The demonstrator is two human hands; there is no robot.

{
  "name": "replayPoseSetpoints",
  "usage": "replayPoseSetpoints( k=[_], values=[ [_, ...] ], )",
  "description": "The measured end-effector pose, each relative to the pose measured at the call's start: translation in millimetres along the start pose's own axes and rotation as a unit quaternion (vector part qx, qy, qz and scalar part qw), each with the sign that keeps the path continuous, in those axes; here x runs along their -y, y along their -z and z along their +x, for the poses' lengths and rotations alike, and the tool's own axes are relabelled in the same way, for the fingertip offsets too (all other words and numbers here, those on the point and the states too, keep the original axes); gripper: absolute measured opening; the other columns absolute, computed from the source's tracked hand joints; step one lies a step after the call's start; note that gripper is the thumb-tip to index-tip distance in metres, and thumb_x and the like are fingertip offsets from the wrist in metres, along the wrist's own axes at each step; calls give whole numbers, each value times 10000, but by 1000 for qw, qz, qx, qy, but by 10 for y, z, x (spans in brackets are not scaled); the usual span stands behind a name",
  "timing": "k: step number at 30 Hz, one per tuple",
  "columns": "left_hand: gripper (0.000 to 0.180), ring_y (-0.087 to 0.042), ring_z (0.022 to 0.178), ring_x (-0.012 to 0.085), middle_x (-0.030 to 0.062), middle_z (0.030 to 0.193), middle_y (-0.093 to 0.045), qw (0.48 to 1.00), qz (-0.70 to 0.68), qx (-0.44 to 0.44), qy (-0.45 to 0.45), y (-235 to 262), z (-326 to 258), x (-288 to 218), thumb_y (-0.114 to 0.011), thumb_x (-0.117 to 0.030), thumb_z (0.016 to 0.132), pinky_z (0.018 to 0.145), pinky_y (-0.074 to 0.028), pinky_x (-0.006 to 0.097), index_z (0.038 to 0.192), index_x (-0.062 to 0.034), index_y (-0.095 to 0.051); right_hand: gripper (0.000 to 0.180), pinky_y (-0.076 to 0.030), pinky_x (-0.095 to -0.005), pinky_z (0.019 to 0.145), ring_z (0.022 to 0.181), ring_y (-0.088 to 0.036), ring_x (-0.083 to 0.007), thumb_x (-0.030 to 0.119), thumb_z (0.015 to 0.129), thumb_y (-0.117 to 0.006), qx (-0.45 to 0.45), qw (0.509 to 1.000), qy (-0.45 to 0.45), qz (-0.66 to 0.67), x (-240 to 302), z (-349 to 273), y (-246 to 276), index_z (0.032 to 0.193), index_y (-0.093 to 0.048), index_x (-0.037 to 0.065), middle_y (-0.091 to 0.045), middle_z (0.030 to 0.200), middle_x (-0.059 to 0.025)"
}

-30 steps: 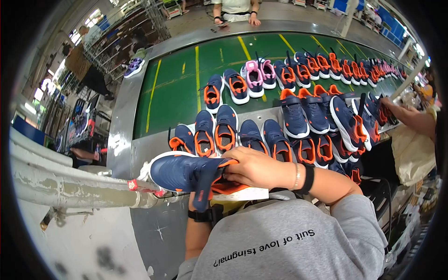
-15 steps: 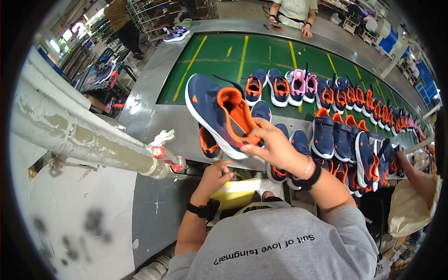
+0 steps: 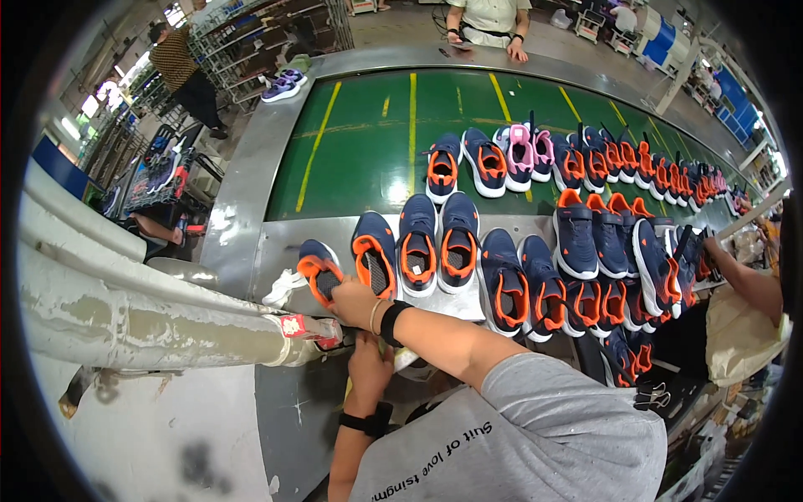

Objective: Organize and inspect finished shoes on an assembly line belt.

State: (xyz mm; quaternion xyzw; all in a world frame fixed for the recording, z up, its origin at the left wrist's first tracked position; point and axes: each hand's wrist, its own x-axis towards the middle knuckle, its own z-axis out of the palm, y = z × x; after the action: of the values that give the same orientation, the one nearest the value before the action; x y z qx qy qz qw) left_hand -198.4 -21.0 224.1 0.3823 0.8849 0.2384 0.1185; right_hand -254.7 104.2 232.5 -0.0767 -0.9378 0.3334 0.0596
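My right hand [image 3: 355, 303] reaches across to the left and grips the heel opening of a navy sneaker with orange lining [image 3: 320, 269], the leftmost on the metal ledge. The shoe tilts a little, its toe pointing away from me. Right beside it stands another navy-orange sneaker [image 3: 374, 251], then a pair side by side [image 3: 418, 243]. Below my right wrist is my left hand [image 3: 368, 372], low at the ledge's front edge; the right forearm covers part of its fingers, so I cannot tell what they hold.
A green belt with yellow lines [image 3: 360, 159] runs beyond the ledge, carrying rows of navy-orange sneakers and a pink pair [image 3: 520, 155]. A thick pale pipe [image 3: 167, 314] crosses at left. Purple shoes [image 3: 283, 86] sit at the far corner. A person [image 3: 489, 21] stands opposite; another person's arm [image 3: 740, 266] shows right.
My right hand has moved left and down, bringing the raised sneaker onto the ledge's left end. My left hand has dropped lower, under the right wrist. The view has shifted.
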Motion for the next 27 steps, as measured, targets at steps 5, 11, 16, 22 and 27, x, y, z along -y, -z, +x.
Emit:
replayPoseSetpoints(
  k=[5, 11, 16, 22, 27],
  values=[
    [648, -516, 959, 405, 247, 1152, -404, 994, 3, -105, -6, 97, 194, 30, -627, -105, 720, 744, -464, 446, 1287, -41, -320, 227, -434, -419, 760, 892, -509, -339, 173, 716, -624, -142, 985, 95, 37, -170, -359, 373, 874, -559, 24, -520, 905, -162],
    [775, -434, 1052, 391, 236, 1101, -446, 987, 49, -124, 90, 16, 423, 155, -635, -24, 666, 893, -346, 453, 1350, -77, -273, 673, -414, -423, 761, 873, -571, -330, 242, 675, -656, 28, 949, -137, -283, -949, -1041, 1073, 1272, -387, 87, -590, 891, -167],
    [777, -503, 980, 429, 283, 1253, -303, 990, 12, -74, 120, 14, 581, 167, -595, 14, 720, 797, -447, 423, 1380, -142, -216, 490, -461, -419, 740, 843, -606, -321, 103, 736, -534, 72, 974, -92, -194, -1206, -800, 725, 1219, -449, 121, -615, 860, -176],
    [708, -564, 833, 391, 197, 1078, -377, 992, 69, 81, 65, -10, 634, 42, -671, -109, 707, 699, -474, 445, 1320, -209, -331, 199, -496, -407, 608, 743, -636, -294, 120, 759, -500, 57, 982, -24, -176, -1351, -713, 592, 896, -642, 101, -637, 783, -156],
    [417, -560, 824, 389, 200, 1021, -419, 997, 36, 25, 59, -143, 673, 84, -678, -176, 718, 687, -464, 444, 1101, -115, -524, 134, -496, -399, 590, 704, -625, -312, 107, 706, -530, 36, 982, 37, -179, -1279, -828, 616, 772, -629, 47, -599, 738, -172]
  ],
)
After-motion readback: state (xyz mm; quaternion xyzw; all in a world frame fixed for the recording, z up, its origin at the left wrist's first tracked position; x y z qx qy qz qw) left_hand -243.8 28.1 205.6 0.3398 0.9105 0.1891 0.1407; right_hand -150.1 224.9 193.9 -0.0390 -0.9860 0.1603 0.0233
